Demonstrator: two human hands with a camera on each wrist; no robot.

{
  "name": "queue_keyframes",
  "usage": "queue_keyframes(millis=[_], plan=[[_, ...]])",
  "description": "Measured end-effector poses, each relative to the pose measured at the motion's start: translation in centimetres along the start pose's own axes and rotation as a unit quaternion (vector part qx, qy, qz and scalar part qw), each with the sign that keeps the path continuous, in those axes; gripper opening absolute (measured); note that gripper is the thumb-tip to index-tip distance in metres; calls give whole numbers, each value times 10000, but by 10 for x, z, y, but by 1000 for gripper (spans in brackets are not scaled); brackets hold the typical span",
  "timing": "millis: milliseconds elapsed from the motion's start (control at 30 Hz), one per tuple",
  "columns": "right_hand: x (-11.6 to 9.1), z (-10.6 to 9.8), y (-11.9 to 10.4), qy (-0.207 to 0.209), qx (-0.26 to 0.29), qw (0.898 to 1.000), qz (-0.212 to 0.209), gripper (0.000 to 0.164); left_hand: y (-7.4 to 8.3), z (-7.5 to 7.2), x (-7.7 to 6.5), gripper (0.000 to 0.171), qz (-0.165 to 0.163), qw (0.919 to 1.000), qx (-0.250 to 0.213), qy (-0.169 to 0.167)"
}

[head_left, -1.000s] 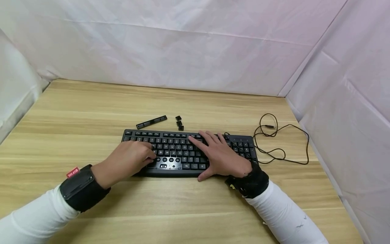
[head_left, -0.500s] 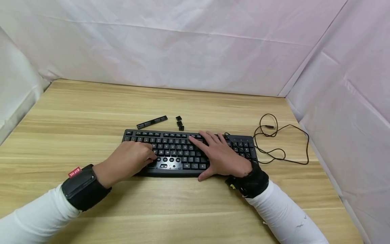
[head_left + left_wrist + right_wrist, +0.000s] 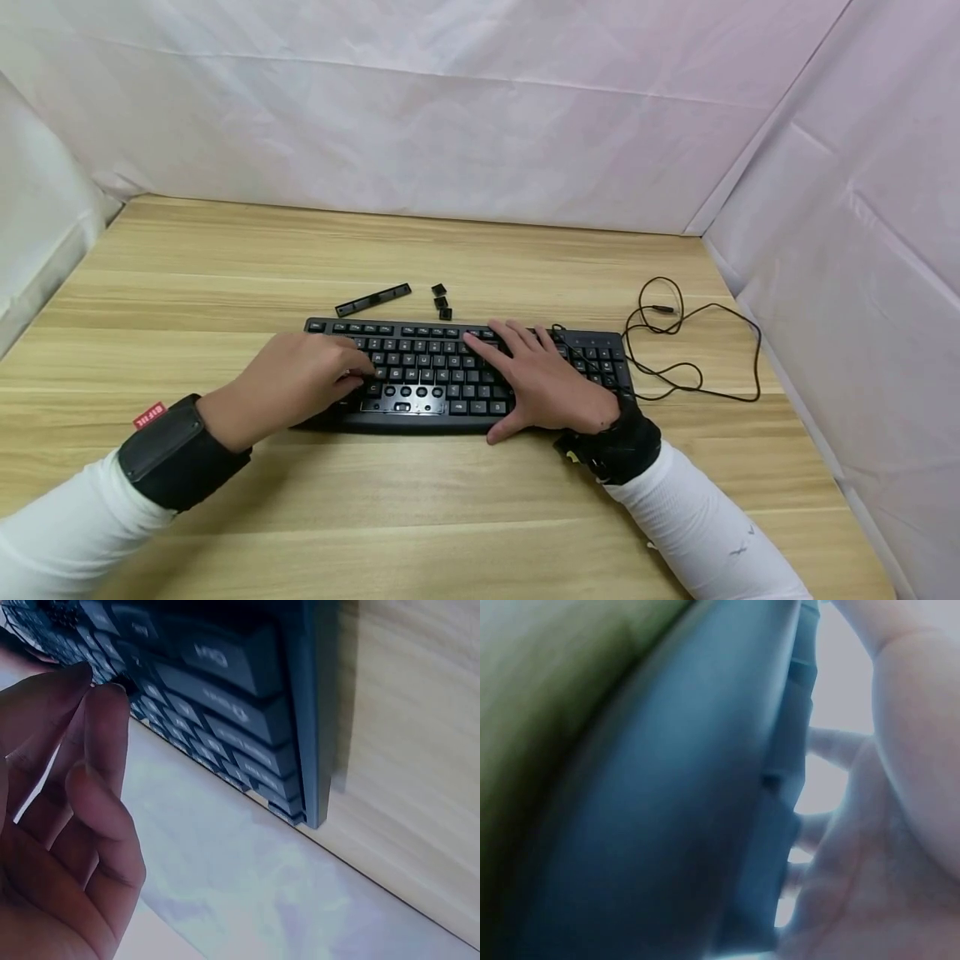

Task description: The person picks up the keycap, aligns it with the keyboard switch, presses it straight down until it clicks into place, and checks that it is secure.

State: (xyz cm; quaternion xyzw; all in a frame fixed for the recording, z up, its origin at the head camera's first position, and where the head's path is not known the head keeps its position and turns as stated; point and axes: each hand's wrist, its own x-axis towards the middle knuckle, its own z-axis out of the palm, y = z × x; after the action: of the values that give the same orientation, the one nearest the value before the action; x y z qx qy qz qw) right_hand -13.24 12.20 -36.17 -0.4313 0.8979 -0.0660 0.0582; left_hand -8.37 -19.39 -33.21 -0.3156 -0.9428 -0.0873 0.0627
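Observation:
A black keyboard (image 3: 420,423) lies across the table, its spacebar area showing a bare plate (image 3: 405,402) with several exposed key seats. My left hand (image 3: 296,379) is over the keyboard's left end. In the left wrist view, its thumb and index fingertips (image 3: 109,697) pinch together at a small dark piece (image 3: 122,681), which looks like a keycap; its shape is mostly hidden. The other fingers are bent. My right hand (image 3: 543,387) rests spread on the right part of the keys, thumb at the front edge.
A loose spacebar (image 3: 372,300) lies behind the keyboard, with several small keycaps (image 3: 439,302) beside it. A looped black cable (image 3: 708,392) spreads over the table (image 3: 420,517) at the right. White cloth (image 3: 420,125) surrounds the table at the back and sides.
My left hand has shifted left along the keyboard and slightly away from the bare plate, uncovering keys beside it. My right hand, the spacebar and the loose keycaps have not visibly moved.

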Motion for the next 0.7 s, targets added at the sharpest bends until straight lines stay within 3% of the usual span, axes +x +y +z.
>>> queue_keyframes(millis=[500, 700], plan=[[0, -1, -1, 10, -7, 10000, 0, 123, -7, -7, 3, 9, -13, 9993, -9, 376], [0, -2, -2, 17, -1, 10000, -15, 123, -7, -3, 8, 11, -135, 9998, -27, 131]])
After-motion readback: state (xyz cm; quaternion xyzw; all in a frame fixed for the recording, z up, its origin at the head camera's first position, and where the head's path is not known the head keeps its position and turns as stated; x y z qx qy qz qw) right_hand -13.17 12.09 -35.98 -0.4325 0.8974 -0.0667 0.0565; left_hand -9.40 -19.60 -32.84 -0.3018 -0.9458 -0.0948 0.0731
